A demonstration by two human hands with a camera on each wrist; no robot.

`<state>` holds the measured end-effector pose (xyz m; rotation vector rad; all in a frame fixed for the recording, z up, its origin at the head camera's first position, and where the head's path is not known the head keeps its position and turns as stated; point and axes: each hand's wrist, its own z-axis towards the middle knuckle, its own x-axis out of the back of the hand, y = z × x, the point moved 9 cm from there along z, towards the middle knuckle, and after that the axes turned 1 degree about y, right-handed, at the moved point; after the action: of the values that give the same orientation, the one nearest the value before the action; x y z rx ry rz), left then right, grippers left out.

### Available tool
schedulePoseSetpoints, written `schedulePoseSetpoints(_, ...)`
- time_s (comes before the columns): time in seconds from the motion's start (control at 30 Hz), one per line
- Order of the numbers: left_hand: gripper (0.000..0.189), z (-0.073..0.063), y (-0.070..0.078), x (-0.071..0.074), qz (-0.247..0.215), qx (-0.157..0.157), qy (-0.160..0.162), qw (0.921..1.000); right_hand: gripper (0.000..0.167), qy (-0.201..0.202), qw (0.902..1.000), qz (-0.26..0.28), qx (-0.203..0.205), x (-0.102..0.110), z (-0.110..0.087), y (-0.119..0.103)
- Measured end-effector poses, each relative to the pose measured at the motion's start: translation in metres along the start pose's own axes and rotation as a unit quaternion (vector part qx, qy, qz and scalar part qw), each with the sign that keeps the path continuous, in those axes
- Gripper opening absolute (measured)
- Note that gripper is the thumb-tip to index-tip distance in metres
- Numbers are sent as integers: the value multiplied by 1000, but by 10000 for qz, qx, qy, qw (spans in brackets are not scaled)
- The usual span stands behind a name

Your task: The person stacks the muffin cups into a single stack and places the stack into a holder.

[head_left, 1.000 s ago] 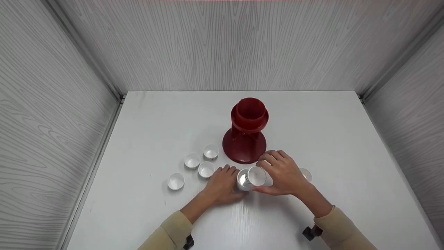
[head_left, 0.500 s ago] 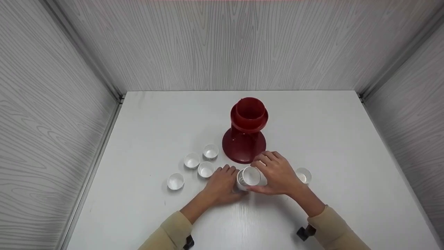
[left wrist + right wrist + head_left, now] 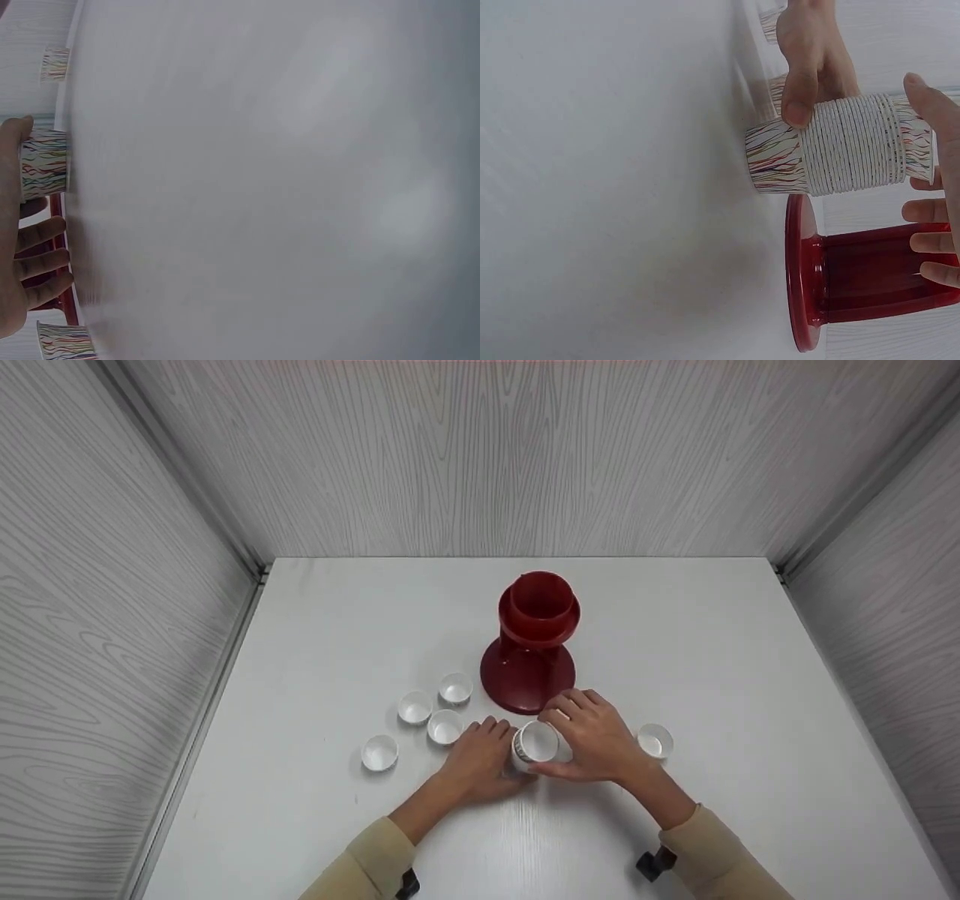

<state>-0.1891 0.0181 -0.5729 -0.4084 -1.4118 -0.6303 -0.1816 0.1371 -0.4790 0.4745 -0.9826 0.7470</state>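
A stack of nested white paper cups [image 3: 855,146] with colourful wavy lines stands upright on the table, in front of a red stand [image 3: 517,682]. My left hand [image 3: 484,761] grips the stack's lower part, its thumb on the lowest cup's rim in the right wrist view. My right hand [image 3: 592,742] holds the top of the stack between thumb and fingers; some of its other fingers stick out loosely. In the left wrist view, the bottom cup [image 3: 45,161] shows between the left thumb and fingers. The head view looks down into the top cup [image 3: 538,741].
Several single paper cups stand upright left of the stack, one near the left hand [image 3: 446,727] and another farthest left [image 3: 380,753]. One more cup [image 3: 655,741] is right of the right wrist. Wood-patterned panels [image 3: 480,457] surround the white table [image 3: 337,630] at back and sides.
My right hand has moved left and brought the cup it holds down over the stack between the hands, so the two now line up. The left hand and loose cups stay put.
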Motion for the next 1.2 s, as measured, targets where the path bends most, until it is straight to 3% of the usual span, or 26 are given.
schedulePoseSetpoints(0.57,76,-1,-1,-1,-165,95,-116,9998,65,-141,9999,-62,-33,-10,1,-1)
schedulePoseSetpoints(1.03,72,-1,1,3,16,-48,212,9998,65,-103,9999,6,40,-15,0,-1)
schedulePoseSetpoints(1.2,70,-1,1,1,40,-38,193,9998,64,-108,9999,-27,24,-17,-1,-1)
